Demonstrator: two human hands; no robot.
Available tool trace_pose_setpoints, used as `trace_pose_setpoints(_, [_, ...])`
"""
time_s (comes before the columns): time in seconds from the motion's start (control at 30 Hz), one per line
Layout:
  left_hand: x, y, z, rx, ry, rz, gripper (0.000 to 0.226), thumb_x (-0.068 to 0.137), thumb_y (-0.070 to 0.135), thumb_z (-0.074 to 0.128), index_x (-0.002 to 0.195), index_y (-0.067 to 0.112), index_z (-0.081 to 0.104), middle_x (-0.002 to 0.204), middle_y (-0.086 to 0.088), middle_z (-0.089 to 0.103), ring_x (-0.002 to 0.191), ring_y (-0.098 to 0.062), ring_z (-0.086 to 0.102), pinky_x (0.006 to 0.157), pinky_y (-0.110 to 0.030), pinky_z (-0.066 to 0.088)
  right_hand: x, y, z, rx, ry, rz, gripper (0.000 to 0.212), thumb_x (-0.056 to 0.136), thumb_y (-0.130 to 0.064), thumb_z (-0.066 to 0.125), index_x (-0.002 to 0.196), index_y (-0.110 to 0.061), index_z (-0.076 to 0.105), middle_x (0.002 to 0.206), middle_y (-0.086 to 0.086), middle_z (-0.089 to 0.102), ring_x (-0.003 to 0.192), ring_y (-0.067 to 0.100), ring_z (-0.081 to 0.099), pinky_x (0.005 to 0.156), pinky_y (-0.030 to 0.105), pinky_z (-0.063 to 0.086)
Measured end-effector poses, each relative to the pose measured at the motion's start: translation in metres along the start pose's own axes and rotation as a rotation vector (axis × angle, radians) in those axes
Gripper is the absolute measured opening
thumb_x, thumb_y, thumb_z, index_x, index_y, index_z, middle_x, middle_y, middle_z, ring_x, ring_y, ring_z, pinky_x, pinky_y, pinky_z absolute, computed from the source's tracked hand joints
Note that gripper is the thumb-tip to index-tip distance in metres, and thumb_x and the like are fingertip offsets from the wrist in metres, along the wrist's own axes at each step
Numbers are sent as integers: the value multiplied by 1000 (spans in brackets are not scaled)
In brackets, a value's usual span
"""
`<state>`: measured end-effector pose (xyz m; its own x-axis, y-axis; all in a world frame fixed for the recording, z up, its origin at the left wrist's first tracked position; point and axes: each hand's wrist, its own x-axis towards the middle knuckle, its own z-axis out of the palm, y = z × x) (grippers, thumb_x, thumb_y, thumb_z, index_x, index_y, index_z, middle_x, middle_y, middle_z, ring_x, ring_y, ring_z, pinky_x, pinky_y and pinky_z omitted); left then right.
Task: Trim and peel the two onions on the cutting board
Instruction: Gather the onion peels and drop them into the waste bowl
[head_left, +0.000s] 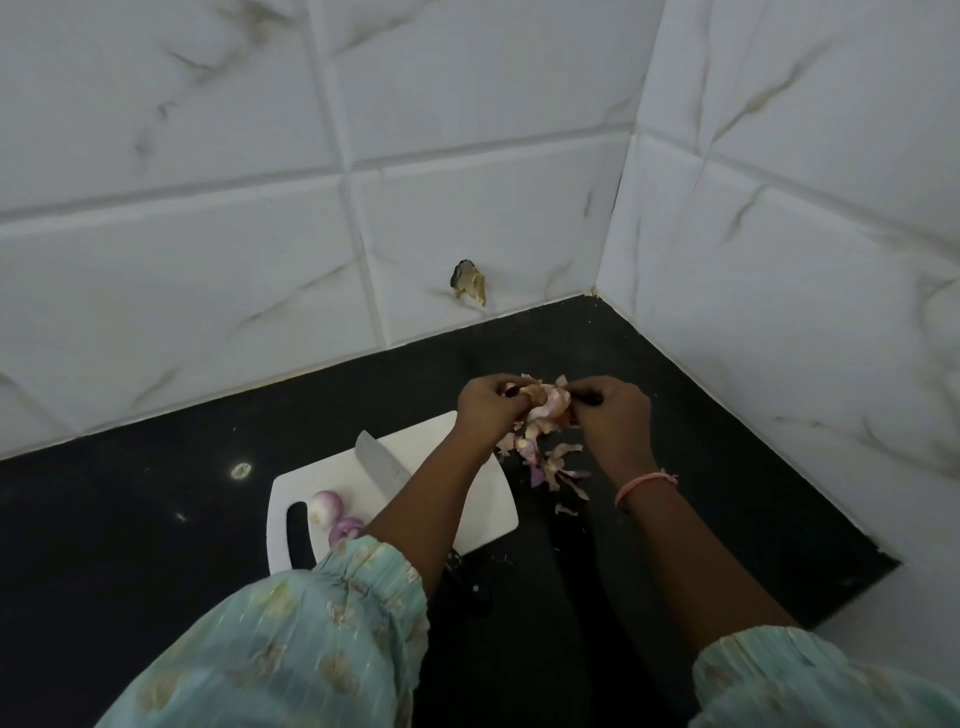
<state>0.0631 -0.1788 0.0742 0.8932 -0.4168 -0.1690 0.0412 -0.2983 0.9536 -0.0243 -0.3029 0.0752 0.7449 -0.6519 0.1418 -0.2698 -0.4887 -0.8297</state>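
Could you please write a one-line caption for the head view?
Both hands, left hand and right hand, gather papery onion skins beside white cutting board holding two peeled purple onions.

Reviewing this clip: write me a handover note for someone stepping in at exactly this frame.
Left hand and right hand both grip a bundle of onion skins, held above the counter beyond the cutting board.
More loose peels lie on the counter right of the board.
Two peeled onions sit on the board's left part; the knife rests on the board.
Done: peeling looks finished.
Left: clear the skins.
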Motion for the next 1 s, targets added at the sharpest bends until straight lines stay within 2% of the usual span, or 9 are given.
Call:
trace_pose_setpoints(0.23, [-6,2,-4,-141,-16,-62,24,89,7,69,112,12,73,110,-8,72,97,-18,70,85,-30,59,-7,4,-6,61,36,69,20,87,-1,63,95,-16,74,91,1,72,81,8,67,77,27,58])
trace_pose_setpoints(0.33, [-13,3,1,-256,-31,-116,25,88,9,71,113,12,72,111,-10,72,97,-19,71,89,-33,58,-15,0,-15,299,52,230,20,85,0,67,88,-19,75,90,0,73,81,10,70,78,27,58])
trace_pose_setpoints(0.47, [-33,8,15,-338,-69,-182,22,91,15,69,112,19,70,110,-6,72,101,-19,70,94,-36,56,-33,-8,-37,677,64,434,18,81,3,68,91,-11,74,92,3,73,84,12,71,76,24,58])
trace_pose_setpoints(0.57, [-57,13,32,-439,-119,-210,12,90,19,70,102,22,71,104,-5,75,97,-19,72,82,-32,59,-51,-6,-56,788,89,498,17,81,1,69,92,-10,74,93,4,73,87,14,71,78,28,58])
trace_pose_setpoints(0.6, [-66,15,39,-476,-144,-211,14,90,20,71,103,20,72,105,-7,75,97,-20,73,79,-33,60,-57,-4,-61,785,98,499,17,81,1,69,91,-11,74,93,4,73,88,15,71,77,28,58])
trace_pose_setpoints(0.8, [-126,5,111,-598,-251,-215,23,91,12,66,113,9,71,111,-11,73,110,-26,68,95,-36,54,-115,27,-115,707,191,475,16,82,-2,69,92,-14,74,93,0,74,88,11,70,67,20,56])
trace_pose_setpoints(0.93, [-179,-13,160,-573,-316,-351,23,90,15,66,112,16,72,118,-7,70,113,-23,64,102,-42,51,-166,64,-150,622,281,528,14,81,-7,72,90,-18,74,92,-3,73,89,11,68,71,21,55])
trace_pose_setpoints(1.0, [-212,-31,184,-599,-379,-419,22,90,16,67,111,15,74,117,-10,71,113,-27,66,102,-47,51,-199,86,-167,598,314,557,14,81,-8,72,92,-16,75,92,-2,74,88,11,69,72,23,56])
